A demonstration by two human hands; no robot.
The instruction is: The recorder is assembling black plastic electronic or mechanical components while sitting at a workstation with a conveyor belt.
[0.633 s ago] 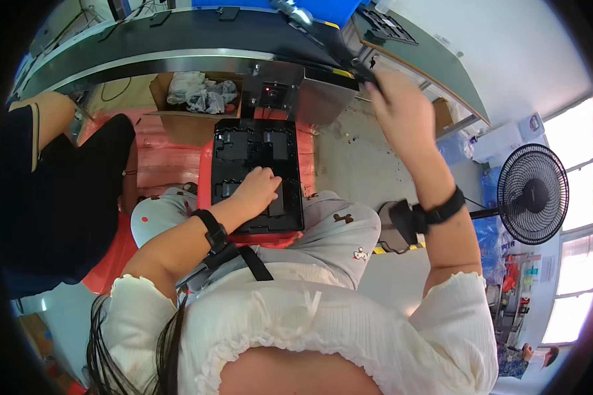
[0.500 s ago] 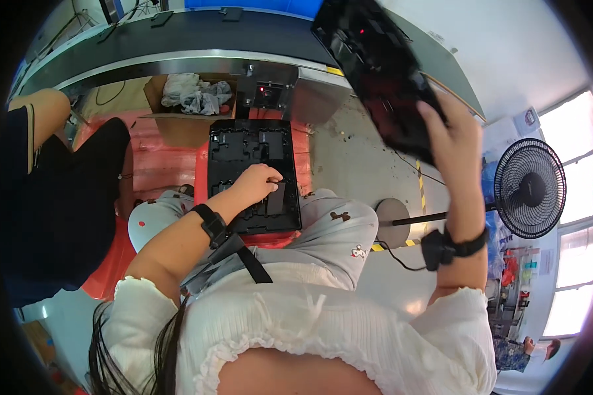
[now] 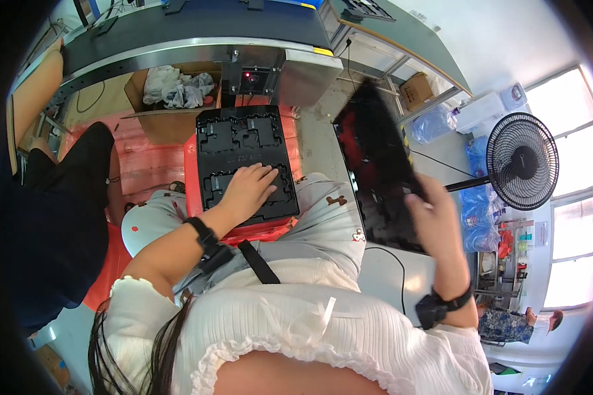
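A black moulded plastic tray with shaped pockets rests in front of me, near my knees, on something red. On the near half of the tray lies my left hand, fingers stretched out and slightly apart, gripping nothing that shows. Off to my right, my right hand grips a second black tray by its edge. That tray is tilted steeply and blurred by motion, with reddish reflections on its surface. Both trays are apart from each other.
A conveyor belt runs across the far side, with a metal control box below. A carton holds crumpled plastic bags. A black fan stands at right, near a green-topped table. A person in dark clothes is close on my left.
My right hand has brought its tray down from beside the belt to my right side. My left hand has gone from curled fingers to lying flatter on the tray before me.
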